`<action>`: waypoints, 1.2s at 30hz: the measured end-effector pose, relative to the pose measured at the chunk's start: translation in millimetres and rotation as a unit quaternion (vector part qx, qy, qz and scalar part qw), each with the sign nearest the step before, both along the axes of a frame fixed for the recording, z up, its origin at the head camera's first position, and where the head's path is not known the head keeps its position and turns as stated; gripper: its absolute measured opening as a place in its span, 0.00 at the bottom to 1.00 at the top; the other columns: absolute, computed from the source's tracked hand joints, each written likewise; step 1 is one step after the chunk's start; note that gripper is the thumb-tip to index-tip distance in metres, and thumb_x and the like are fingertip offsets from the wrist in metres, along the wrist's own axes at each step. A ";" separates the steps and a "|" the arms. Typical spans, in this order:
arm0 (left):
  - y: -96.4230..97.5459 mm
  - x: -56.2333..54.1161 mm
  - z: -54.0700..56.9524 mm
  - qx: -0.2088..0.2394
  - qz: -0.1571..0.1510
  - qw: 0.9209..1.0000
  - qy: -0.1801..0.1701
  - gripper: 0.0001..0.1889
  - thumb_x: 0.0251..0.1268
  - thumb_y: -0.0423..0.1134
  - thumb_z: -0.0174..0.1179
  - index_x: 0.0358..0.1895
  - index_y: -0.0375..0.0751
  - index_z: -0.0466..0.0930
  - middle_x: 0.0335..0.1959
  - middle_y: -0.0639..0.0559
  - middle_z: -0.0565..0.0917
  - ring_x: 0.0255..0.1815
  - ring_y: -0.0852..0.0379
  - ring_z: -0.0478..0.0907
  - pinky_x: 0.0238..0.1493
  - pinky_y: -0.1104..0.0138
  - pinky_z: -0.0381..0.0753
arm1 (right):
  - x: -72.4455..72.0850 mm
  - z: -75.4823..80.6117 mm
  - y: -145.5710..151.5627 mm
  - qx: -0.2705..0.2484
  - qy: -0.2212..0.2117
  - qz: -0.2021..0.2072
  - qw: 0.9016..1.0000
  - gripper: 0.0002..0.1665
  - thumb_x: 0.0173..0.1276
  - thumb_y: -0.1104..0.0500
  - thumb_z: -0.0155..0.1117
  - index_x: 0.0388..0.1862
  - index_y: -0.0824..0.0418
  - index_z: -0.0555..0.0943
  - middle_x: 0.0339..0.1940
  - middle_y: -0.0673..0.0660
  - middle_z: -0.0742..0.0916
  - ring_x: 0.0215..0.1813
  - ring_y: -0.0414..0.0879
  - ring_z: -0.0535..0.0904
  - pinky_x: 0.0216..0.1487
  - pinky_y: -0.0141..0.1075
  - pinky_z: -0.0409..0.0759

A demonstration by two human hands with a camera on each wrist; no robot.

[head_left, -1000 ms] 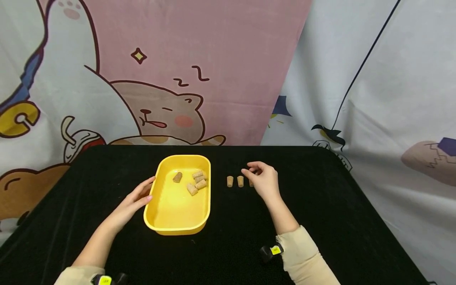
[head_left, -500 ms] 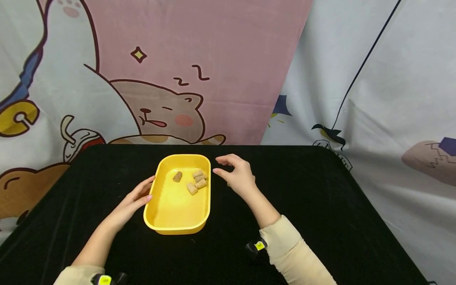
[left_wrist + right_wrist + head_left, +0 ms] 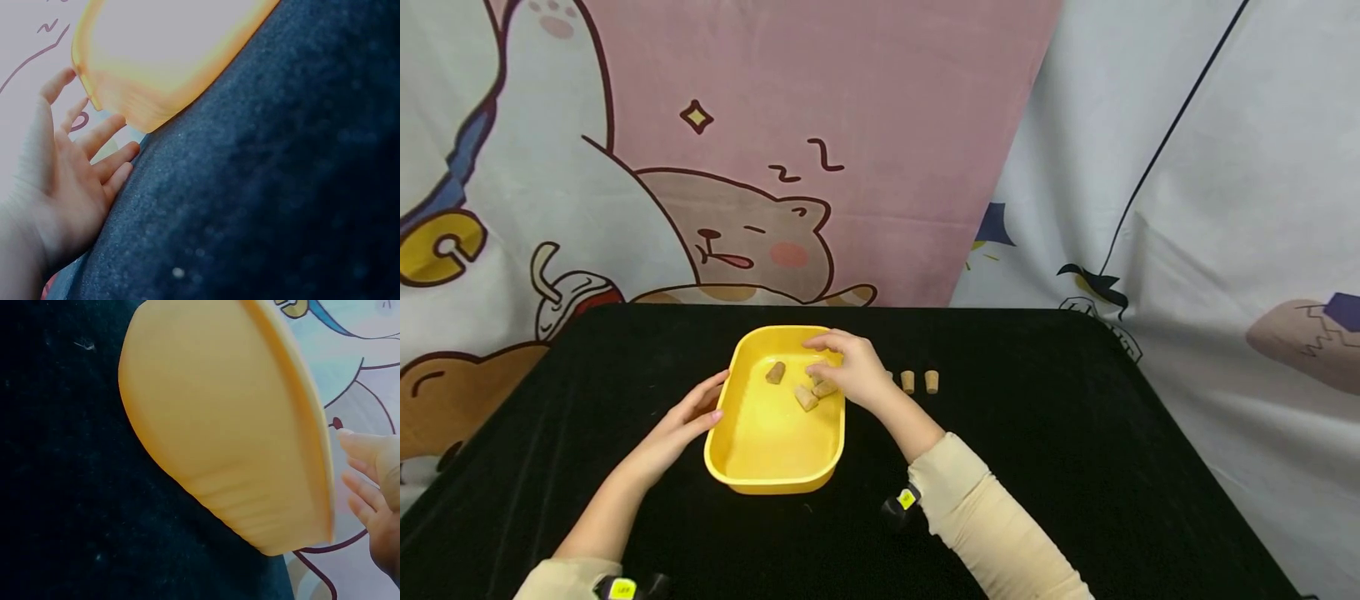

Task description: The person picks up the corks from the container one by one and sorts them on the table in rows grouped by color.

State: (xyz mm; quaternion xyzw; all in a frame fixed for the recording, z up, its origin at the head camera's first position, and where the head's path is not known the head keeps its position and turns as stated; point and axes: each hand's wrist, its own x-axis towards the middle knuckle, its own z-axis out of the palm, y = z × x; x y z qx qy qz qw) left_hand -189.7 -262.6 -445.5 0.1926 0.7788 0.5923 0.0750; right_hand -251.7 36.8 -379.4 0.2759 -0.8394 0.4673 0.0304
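Note:
A yellow tray point(image 3: 767, 454) stands on the black cloth in the head view, with several tapered corks inside. One cork point(image 3: 776, 372) lies apart near the left; another cork point(image 3: 806, 398) lies closer to the middle. My left hand point(image 3: 681, 425) touches the tray's left side with loosely spread fingers, seen also in the left wrist view. Reaching over the right rim, my right hand point(image 3: 853, 367) has thumb and fingers apart right above the clustered corks, partly covering them. The right wrist view shows that hand point(image 3: 375, 481) beyond the tray's wall, holding nothing visible.
Right of the tray, a row of three corks stands on the black cloth point(image 3: 1037, 433): a middle cork point(image 3: 907, 382), a right cork point(image 3: 932, 382) and one mostly hidden behind my right hand. A printed curtain point(image 3: 910, 167) hangs behind the table.
My right hand has moved left from the standing corks to over the tray's right side. The right-hand cork of the row now shows fully. My left hand has stayed at the tray.

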 end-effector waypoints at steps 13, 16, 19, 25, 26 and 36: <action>1.1 -0.2 -0.6 -0.001 0.001 1.000 -0.007 0.29 0.77 0.40 0.43 0.76 0.42 0.46 0.72 0.31 0.55 0.67 0.33 0.59 0.60 0.37 0.60 | -31.2 -4.7 -32.0 0.104 -0.027 0.069 0.992 0.20 0.60 0.63 0.71 0.52 0.57 0.83 0.49 0.53 0.85 0.54 0.41 0.76 0.60 0.34 0.71; 1.6 -0.2 -0.9 -0.002 0.000 1.000 -0.005 0.29 0.77 0.40 0.43 0.76 0.41 0.46 0.72 0.31 0.55 0.67 0.33 0.60 0.60 0.37 0.61 | -36.3 -6.2 -35.2 0.130 -0.032 0.074 0.988 0.19 0.60 0.63 0.70 0.52 0.56 0.83 0.49 0.52 0.85 0.54 0.41 0.76 0.60 0.32 0.70; 1.1 -0.5 -0.2 -0.005 -0.001 1.000 -0.006 0.29 0.77 0.40 0.43 0.76 0.41 0.46 0.72 0.31 0.55 0.67 0.33 0.60 0.60 0.37 0.61 | -41.7 -6.2 -38.2 0.152 -0.039 0.078 0.984 0.19 0.61 0.63 0.70 0.52 0.56 0.83 0.50 0.49 0.85 0.55 0.40 0.76 0.59 0.29 0.69; -1.7 0.3 1.9 -0.015 0.007 1.000 -0.007 0.30 0.77 0.41 0.43 0.76 0.42 0.45 0.73 0.31 0.54 0.67 0.32 0.58 0.60 0.36 0.58 | -51.1 -3.6 -48.6 0.172 -0.042 0.102 0.979 0.19 0.61 0.66 0.69 0.52 0.58 0.83 0.50 0.49 0.85 0.55 0.43 0.76 0.56 0.27 0.70; -2.1 0.4 2.1 -0.017 0.009 1.000 -0.006 0.30 0.77 0.41 0.43 0.76 0.42 0.45 0.72 0.31 0.54 0.67 0.32 0.58 0.60 0.36 0.58 | -52.1 -3.4 -50.5 0.174 -0.043 0.106 0.978 0.19 0.61 0.66 0.69 0.53 0.59 0.83 0.50 0.49 0.85 0.55 0.43 0.76 0.56 0.27 0.70; 1.1 -1.2 0.0 -0.016 0.006 1.000 -0.005 0.30 0.77 0.41 0.43 0.76 0.41 0.46 0.72 0.31 0.56 0.66 0.34 0.60 0.60 0.37 0.60 | -50.3 -12.3 -57.9 0.173 -0.110 0.085 0.975 0.18 0.63 0.70 0.65 0.51 0.58 0.84 0.48 0.51 0.85 0.49 0.44 0.76 0.51 0.27 0.73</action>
